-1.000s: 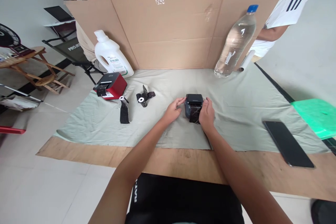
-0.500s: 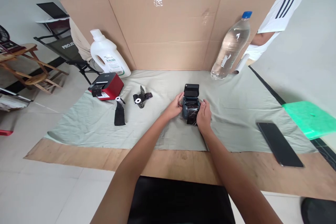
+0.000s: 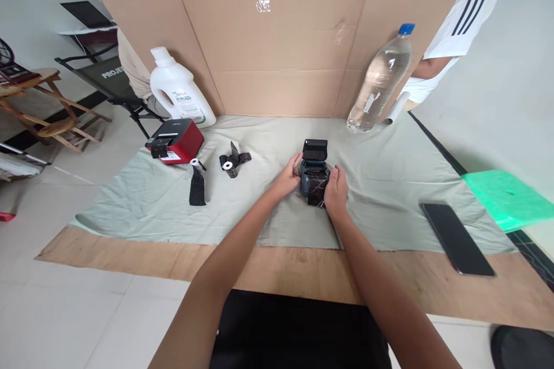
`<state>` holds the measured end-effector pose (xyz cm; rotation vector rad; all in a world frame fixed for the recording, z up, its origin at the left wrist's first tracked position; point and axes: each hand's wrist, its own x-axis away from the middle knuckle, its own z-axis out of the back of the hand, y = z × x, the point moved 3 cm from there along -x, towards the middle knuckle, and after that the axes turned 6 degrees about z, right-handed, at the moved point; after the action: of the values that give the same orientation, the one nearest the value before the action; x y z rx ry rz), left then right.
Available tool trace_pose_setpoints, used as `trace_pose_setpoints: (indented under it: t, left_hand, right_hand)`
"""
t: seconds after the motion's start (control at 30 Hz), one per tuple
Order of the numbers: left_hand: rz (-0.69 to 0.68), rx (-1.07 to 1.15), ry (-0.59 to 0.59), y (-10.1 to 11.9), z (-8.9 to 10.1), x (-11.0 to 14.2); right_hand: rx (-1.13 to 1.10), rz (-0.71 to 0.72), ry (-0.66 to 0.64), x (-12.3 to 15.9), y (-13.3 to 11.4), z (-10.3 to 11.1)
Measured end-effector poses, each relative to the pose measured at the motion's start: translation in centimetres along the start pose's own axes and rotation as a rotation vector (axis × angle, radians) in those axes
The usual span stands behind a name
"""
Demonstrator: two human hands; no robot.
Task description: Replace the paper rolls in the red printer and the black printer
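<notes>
A small dark portable printer (image 3: pixel 307 183) is held between my two hands over the cloth, its lid (image 3: pixel 315 150) flipped up and back. From its open top a glossy black strip of paper (image 3: pixel 317 187) hangs down the front. My left hand (image 3: pixel 289 177) grips the printer's left side, fingers partly hidden behind it. Against the right side presses my right hand (image 3: pixel 336 191), thumb up and fingers wrapped round the edge. To the left lie two small rolls of black paper, one roll (image 3: pixel 198 181) with its tail unrolled toward me and another roll (image 3: pixel 230 169) with loose curls.
A red and black printer (image 3: pixel 182 141) stands at the left, near a white detergent jug (image 3: pixel 182 89). A clear bottle (image 3: pixel 381 81) leans on the cardboard screen (image 3: pixel 277 40). A black phone (image 3: pixel 457 238) lies at the right edge. Two people are behind the screen.
The view shifts very slightly. Both hands and the portable printer keep the same hold and position on the cloth.
</notes>
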<state>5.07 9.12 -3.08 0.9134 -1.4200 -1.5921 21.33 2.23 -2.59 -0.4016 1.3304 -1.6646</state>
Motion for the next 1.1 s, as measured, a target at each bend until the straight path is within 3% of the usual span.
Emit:
trace_pose_setpoints:
  t: [0.37,0.53,0.6,0.73,0.8,0.93,1.1]
  left_hand:
    - [-0.035,-0.076,0.049,-0.7,-0.3,0.6]
    - [-0.058,-0.145,0.068,-0.5,-0.2,1.1]
    - [-0.047,-0.151,0.091,-0.2,-0.1,1.4]
    - [-0.059,-0.099,0.166,0.1,0.2,1.8]
    - [-0.069,-0.028,0.181,0.1,0.4,1.9]
    - [-0.041,0.106,0.185,0.1,0.8,1.9]
    - [-0.010,0.176,0.223,0.0,1.3,1.9]
  right_hand:
    - [-0.142,-0.023,-0.069,0.0,-0.1,0.5]
    - [-0.137,0.109,-0.171,-1.8,0.1,0.9]
    - [-0.009,0.188,-0.258,-3.5,-0.4,1.1]
    - [0.425,0.238,-0.642,-7.8,-2.0,0.0]
    - [0.529,0.231,-0.783,-9.6,-2.8,-1.1]
    - [0.632,0.244,-0.823,-11.2,-3.4,-3.2]
    - [0.751,0.295,-0.712,-10.0,-2.9,-3.4]
